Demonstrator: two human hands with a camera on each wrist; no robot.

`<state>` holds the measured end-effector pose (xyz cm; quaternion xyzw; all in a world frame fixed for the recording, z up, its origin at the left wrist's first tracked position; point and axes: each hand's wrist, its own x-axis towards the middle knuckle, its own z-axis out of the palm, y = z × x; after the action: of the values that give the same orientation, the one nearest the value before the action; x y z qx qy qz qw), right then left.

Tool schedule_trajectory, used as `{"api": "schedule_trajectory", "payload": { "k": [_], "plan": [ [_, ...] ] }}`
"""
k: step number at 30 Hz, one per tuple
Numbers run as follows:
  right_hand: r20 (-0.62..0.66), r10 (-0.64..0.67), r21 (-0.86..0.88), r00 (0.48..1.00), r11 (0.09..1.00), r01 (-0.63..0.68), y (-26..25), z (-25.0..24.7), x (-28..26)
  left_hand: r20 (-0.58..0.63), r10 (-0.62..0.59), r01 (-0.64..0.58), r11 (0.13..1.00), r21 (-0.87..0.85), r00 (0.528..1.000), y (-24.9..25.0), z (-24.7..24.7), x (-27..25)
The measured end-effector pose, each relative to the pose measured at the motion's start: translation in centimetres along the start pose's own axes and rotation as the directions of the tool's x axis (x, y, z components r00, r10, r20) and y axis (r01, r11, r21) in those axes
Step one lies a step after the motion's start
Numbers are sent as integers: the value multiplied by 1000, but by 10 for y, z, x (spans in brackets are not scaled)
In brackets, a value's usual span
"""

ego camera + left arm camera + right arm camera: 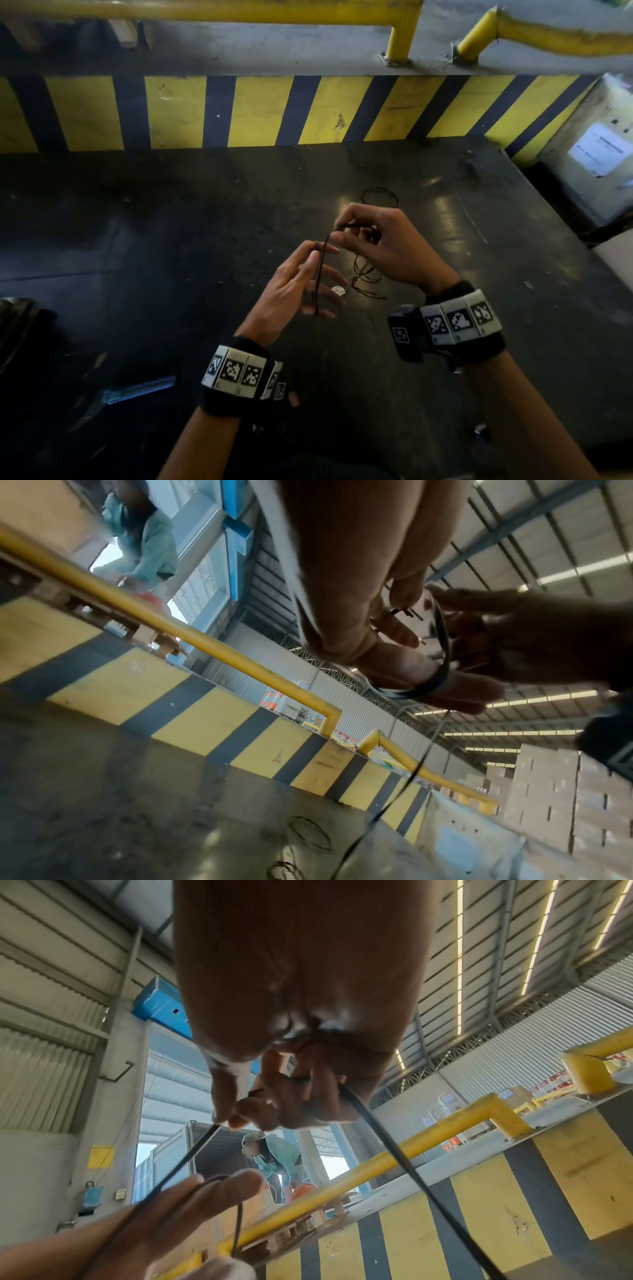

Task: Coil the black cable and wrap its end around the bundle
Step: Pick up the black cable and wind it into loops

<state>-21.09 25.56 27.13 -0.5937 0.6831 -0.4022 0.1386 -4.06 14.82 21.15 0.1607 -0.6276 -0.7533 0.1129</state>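
— Closest to the lens?

— Two forearms with black wristbands (pixel 455 322) carrying white blocks of square black-and-white markers. Under them spreads the broad dark scuffed desk (pixel 171 240), backed by a yellow-and-black striped barrier (pixel 260 109) with a yellow steel rail (pixel 205 10) on top.

— And the hands?

— Raised above the desk, close together. The left hand (pixel 294 284) has its fingers straight and spread, palm turned inward, with the thin black cable (pixel 320 270) running over its fingertips and down across them. The right hand (pixel 387 246) has its thumb and forefinger pinched on that cable just above the left fingertips.

— Where does the rest of the cable lie?

— From the right hand it drops to the desk, where loose loops lie beneath and beyond both hands.

— Anything smaller?

— One pale crumpled scrap (pixel 338 290) on the desk beside the loops, and a blue strip (pixel 140 390) lower left
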Motion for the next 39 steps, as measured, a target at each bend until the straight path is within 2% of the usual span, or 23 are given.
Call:
{"api": "schedule_trajectory", "payload": {
  "k": [7, 12, 15, 18, 21, 23, 27, 31, 36, 39],
  "plan": [
    [-34, 16, 95, 999, 995, -13, 13, 4, 18, 98, -10, 31, 977, -212, 995, 3, 9, -12],
    [-64, 123, 269, 990, 958, -101, 45, 30, 17, 122, -13, 45, 965, -260, 992, 6, 14, -13],
    [5, 238, 398, 971, 891, -220, 63, 53, 5, 114, -11, 42, 960, -277, 993, 4, 13, -14],
    [141, 315, 490, 938, 802, -343, 73, 78, -16, 88, 26, 0, 957, -289, 996, 5, 9, -12],
    [210, 390, 483, 897, 756, -442, 77, 104, -39, 0, 70, -69, 973, -221, 998, 15, 1, -8],
    [249, 388, 425, 888, 780, -459, 80, 116, -51, -64, 97, -105, 985, -138, 993, 25, -7, -2],
    [366, 298, 395, 881, 808, -438, 73, 121, -66, -175, 119, -119, 993, 12, 977, 42, -27, 15],
    [431, 200, 320, 880, 878, -357, 44, 96, -66, -230, 126, -97, 986, 134, 965, 45, -39, 29],
    [407, 71, 145, 911, 979, -142, -4, 38, -48, -236, 112, -71, 982, 178, 965, 34, -38, 28],
    [345, -17, 1, 938, 1000, 17, -27, 14, -32, -196, 86, -53, 984, 171, 977, 25, -27, 22]
  ]
}}
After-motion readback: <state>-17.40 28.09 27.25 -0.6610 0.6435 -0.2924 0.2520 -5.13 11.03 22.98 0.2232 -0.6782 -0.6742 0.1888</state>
